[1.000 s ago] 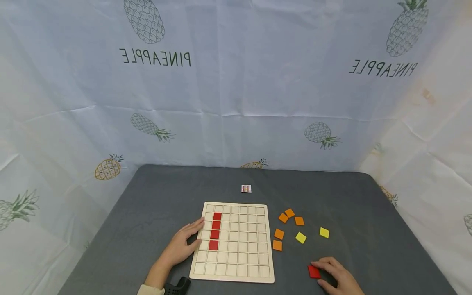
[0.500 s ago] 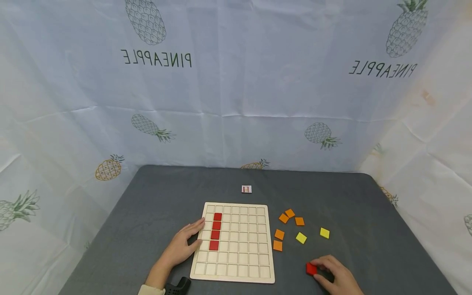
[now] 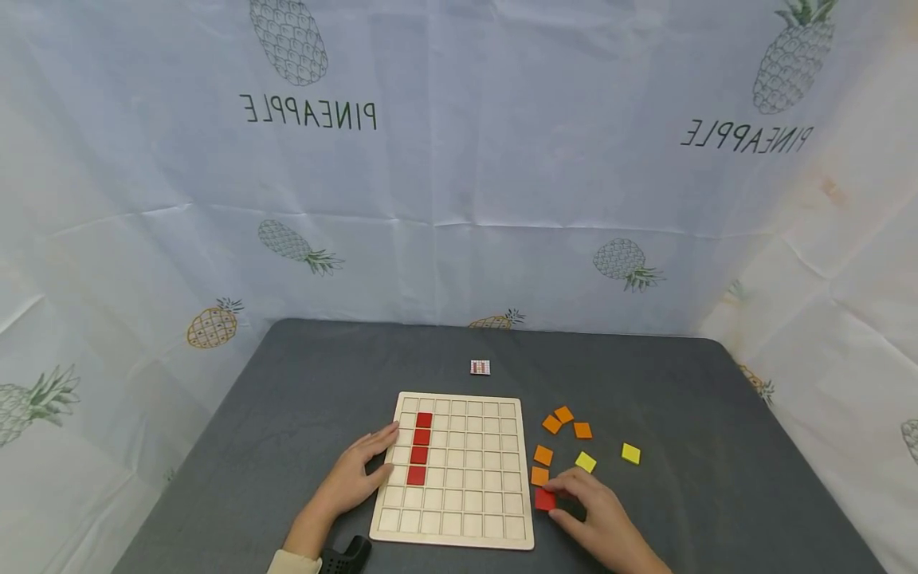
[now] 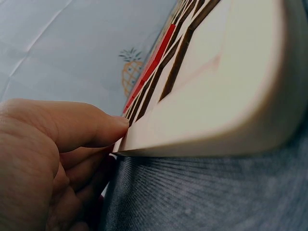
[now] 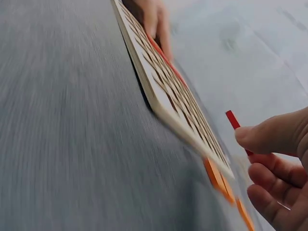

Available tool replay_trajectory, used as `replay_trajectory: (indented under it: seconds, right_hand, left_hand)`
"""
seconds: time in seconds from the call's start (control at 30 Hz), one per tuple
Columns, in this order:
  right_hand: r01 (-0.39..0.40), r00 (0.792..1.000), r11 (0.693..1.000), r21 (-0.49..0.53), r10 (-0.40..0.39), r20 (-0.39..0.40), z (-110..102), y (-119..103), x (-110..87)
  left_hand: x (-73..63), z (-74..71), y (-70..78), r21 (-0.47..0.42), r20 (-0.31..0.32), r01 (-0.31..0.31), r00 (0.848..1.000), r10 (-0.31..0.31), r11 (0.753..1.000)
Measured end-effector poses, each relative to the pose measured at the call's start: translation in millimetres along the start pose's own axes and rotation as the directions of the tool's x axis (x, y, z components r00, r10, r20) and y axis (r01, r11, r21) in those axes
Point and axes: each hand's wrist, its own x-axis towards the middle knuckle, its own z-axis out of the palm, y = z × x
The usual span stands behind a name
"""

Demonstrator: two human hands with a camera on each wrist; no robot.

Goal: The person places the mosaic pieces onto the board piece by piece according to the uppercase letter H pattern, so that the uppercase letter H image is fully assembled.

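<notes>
The wooden grid board (image 3: 452, 540) lies on the dark table, with several red square tiles (image 3: 418, 455) in one column near its left side. My left hand (image 3: 351, 478) rests against the board's left edge, thumb and fingertips touching it; the left wrist view shows the thumb (image 4: 91, 126) at the rim. Just off the board's right edge, my right hand (image 3: 595, 514) pinches another red tile (image 3: 544, 500) between thumb and fingers. In the right wrist view that tile (image 5: 233, 119) is seen edge-on, raised above the table.
Several orange tiles (image 3: 543, 455) lie right of the board. Two yellow tiles, one at the right (image 3: 630, 454) and one close behind my right hand (image 3: 586, 461), lie farther out. A small patterned card (image 3: 480, 367) sits beyond the board. Pineapple-print cloth (image 3: 459, 175) hangs behind the table.
My right hand has picked up the red tile from the table's right side and carried it left to the board's right edge. My left hand stays in place.
</notes>
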Motion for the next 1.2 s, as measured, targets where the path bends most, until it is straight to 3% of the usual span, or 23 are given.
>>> replay_trajectory:
  seconds: [0.1, 0.2, 0.33, 0.5, 0.87, 1.2]
  right_hand:
    - [0.112, 0.992, 0.993, 0.027, -0.110, -0.055, 16.6, -10.1, 11.4]
    - [0.233, 0.969, 0.971, 0.055, -0.227, -0.095, 32.8, -19.9, 23.6]
    - [0.329, 0.943, 0.941, 0.087, -0.321, -0.091, 52.0, -31.9, 38.6]
    - [0.310, 0.950, 0.946, 0.092, -0.311, -0.003, 71.1, -47.9, 55.1]
    - [0.300, 0.952, 0.952, -0.057, -0.295, 0.084, 107.9, -74.9, 76.8]
    - [0.359, 0.933, 0.915, -0.186, -0.356, 0.052, 119.6, -85.2, 84.2]
  left_hand:
    - [0.9, 0.4, 0.5, -0.005, 0.000, 0.013, 1.000, -0.013, 1.000]
    - [1.4, 0.4, 0.7, 0.001, 0.000, 0.015, 1.000, -0.015, 1.000]
    - [2.1, 0.6, 0.5, 0.005, 0.003, 0.015, 1.000, -0.015, 1.000]
    - [2.4, 0.5, 0.1, -0.001, 0.008, 0.024, 1.000, -0.024, 1.000]
    - [1.3, 0.5, -0.8, 0.002, -0.007, 0.006, 1.000, -0.006, 1.000]
    - [-0.6, 1.1, -2.0, 0.019, -0.056, -0.038, 0.998, 0.039, 0.999]
